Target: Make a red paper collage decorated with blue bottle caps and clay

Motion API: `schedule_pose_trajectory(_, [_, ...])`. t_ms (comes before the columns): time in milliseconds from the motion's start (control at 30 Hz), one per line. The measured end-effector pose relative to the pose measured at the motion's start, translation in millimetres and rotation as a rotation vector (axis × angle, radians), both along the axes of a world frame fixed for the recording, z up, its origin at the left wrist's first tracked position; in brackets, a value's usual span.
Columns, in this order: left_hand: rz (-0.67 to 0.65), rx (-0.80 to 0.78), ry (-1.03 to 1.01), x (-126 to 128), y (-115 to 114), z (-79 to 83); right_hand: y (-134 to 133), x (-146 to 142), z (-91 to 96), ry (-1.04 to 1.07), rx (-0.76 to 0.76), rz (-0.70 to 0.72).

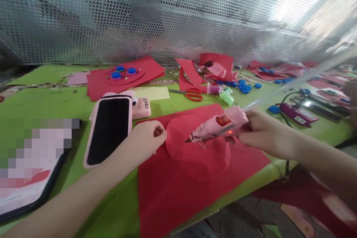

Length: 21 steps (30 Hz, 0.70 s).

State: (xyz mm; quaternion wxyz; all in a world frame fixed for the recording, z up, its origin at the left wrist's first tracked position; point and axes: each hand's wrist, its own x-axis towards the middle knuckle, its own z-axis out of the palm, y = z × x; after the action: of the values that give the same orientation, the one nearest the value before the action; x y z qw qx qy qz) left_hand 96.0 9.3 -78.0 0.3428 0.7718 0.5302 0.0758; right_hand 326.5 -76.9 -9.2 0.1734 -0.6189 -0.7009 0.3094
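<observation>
My right hand (258, 132) grips a pink glue gun (220, 126) with a clear glue stick poking out of its back. The nozzle points left, just above a red round paper piece (199, 156). That piece lies on a red paper sheet (173, 197) at the table's near edge. My left hand (149, 137) is closed in a pinch on the left rim of the round piece. A phone in a pink case (110, 132) lies screen up just left of my left hand.
Red-handled scissors (192, 93), a small pink calculator (142, 107), a yellow card (153, 93) and another red sheet with blue round pieces (122, 73) lie farther back on the green table (44, 96). Blue pieces and red scraps crowd the right. A perforated metal screen (83, 15) stands behind.
</observation>
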Motion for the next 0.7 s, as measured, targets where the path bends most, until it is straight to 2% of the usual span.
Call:
schedule_pose_trajectory(167, [0.012, -0.006, -0.013, -1, 0, -1.8, 19, -10, 0.1, -0.052, -0.085, 0.051])
schedule_pose_trajectory(367, [0.020, 0.000, -0.010, -1, -1, -1.8, 22, -17, 4.1, -0.092, -0.065, 0.076])
schedule_pose_trajectory(567, [0.019, 0.005, 0.011, 1, -3, 2.4, 23, -11, 3.4, -0.080, -0.110, 0.010])
schedule_pose_trajectory(700, [0.021, -0.008, 0.022, 1, -3, 5.2, 26, 1, -2.2, -0.055, -0.113, -0.102])
